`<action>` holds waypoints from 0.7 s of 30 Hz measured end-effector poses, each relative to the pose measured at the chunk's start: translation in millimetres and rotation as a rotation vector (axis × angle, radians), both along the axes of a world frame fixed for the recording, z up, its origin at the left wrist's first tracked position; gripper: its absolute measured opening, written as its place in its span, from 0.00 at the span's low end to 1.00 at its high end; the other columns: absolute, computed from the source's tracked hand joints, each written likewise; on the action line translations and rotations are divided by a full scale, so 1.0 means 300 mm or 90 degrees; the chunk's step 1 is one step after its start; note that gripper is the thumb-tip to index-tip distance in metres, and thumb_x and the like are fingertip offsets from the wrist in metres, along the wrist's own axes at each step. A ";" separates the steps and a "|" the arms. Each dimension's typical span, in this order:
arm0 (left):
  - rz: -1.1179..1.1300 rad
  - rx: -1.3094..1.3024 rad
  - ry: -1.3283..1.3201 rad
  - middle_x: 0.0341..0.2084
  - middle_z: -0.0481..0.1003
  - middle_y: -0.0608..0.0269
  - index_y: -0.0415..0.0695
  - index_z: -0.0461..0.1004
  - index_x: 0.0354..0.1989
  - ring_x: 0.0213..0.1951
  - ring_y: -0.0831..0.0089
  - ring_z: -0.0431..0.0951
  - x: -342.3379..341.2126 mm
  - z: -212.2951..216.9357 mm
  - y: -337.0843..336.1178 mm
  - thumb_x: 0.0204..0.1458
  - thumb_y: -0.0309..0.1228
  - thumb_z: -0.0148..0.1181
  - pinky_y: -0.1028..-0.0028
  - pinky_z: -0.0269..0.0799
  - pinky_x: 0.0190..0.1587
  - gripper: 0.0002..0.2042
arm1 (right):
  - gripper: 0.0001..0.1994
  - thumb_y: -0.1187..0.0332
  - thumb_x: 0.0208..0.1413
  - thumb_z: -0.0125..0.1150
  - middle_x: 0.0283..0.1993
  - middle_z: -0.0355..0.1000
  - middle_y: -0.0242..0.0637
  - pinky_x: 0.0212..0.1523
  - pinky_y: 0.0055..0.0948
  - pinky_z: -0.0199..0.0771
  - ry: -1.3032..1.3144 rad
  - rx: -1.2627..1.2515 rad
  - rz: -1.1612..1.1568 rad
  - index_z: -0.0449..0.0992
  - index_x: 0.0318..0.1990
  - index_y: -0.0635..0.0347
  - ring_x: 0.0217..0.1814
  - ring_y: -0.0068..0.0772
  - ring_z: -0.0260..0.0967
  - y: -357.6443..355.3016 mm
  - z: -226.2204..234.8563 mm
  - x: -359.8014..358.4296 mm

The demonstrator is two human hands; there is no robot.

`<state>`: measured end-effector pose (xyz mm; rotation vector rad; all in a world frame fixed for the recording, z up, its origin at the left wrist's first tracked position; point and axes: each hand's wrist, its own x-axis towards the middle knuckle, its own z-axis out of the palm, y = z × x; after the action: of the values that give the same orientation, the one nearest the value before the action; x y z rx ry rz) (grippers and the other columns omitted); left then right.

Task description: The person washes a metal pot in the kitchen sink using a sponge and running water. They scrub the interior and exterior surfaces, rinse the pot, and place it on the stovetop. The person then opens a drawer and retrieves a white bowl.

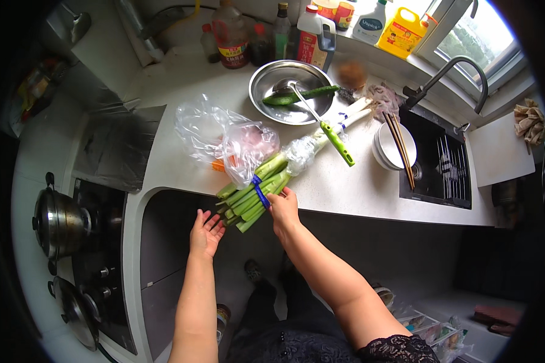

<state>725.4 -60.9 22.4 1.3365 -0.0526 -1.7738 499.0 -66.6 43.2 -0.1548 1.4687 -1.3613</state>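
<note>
A bundle of large green onions [243, 204] lies slantwise over the counter's front edge, its cut green ends toward me and its white ends toward the sink. A blue band [261, 191] ties the green part, and clear plastic wraps the middle. My right hand [283, 209] is closed on the bundle beside that band. Just left of the cut ends, my left hand [206, 233] is open, palm up, fingers spread and holding nothing. A clear plastic bag [221, 130] with something pink inside touches the bundle's left side. Something orange [218, 164] shows beneath it.
Behind the onions stands a steel bowl [257, 91] holding a cucumber [284, 97]; a green-handled ladle [338, 144] leans across its rim. White bowls [379, 145] with chopsticks [398, 145] sit beside the black sink [433, 163]. Bottles line the back wall. A pot [63, 221] stands on the left stove.
</note>
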 end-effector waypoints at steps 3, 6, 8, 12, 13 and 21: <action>0.050 0.054 0.074 0.48 0.68 0.58 0.49 0.65 0.49 0.48 0.59 0.66 -0.033 -0.246 0.026 0.53 0.52 0.53 0.55 0.61 0.52 0.23 | 0.16 0.79 0.46 0.53 0.40 0.71 0.41 0.47 0.27 0.66 -0.028 -0.055 0.030 0.68 0.45 0.72 0.44 0.31 0.68 -0.042 0.083 -0.008; 0.010 0.101 0.167 0.51 0.67 0.58 0.51 0.68 0.49 0.55 0.56 0.63 -0.198 -0.338 0.023 0.53 0.50 0.49 0.50 0.52 0.59 0.20 | 0.20 0.74 0.52 0.53 0.50 0.69 0.26 0.51 0.30 0.61 -0.085 -0.056 0.186 0.68 0.55 0.55 0.51 0.23 0.62 -0.075 0.056 -0.058; 0.027 0.057 0.247 0.53 0.67 0.58 0.50 0.69 0.50 0.56 0.56 0.63 -0.285 -0.353 -0.011 0.53 0.46 0.49 0.51 0.53 0.60 0.19 | 0.23 0.68 0.55 0.55 0.54 0.68 0.25 0.56 0.35 0.58 -0.059 -0.020 0.322 0.65 0.60 0.52 0.58 0.23 0.59 -0.054 0.100 -0.125; 0.095 -0.133 0.451 0.52 0.68 0.57 0.47 0.68 0.53 0.55 0.59 0.67 -0.405 -0.179 -0.133 0.55 0.47 0.44 0.54 0.61 0.58 0.22 | 0.20 0.66 0.57 0.55 0.45 0.73 0.33 0.42 0.23 0.70 -0.011 -0.024 0.260 0.67 0.56 0.63 0.42 0.21 0.69 0.106 0.110 -0.220; 0.137 -0.142 0.453 0.53 0.67 0.57 0.48 0.67 0.54 0.56 0.59 0.66 -0.403 -0.183 -0.147 0.55 0.47 0.44 0.54 0.60 0.59 0.22 | 0.20 0.67 0.56 0.56 0.44 0.73 0.34 0.41 0.23 0.70 -0.032 -0.019 0.235 0.67 0.56 0.63 0.41 0.21 0.70 0.160 0.094 -0.231; 0.236 -0.181 0.491 0.53 0.66 0.63 0.50 0.66 0.55 0.57 0.62 0.64 -0.309 -0.237 -0.198 0.58 0.53 0.40 0.58 0.59 0.61 0.24 | 0.15 0.70 0.55 0.58 0.39 0.74 0.37 0.39 0.25 0.73 -0.160 0.068 0.057 0.69 0.51 0.60 0.37 0.26 0.72 0.369 -0.088 -0.172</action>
<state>632.6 -120.5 -48.5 0.3731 0.3335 -1.7607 447.6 44.3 16.7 0.0189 1.3030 -1.1809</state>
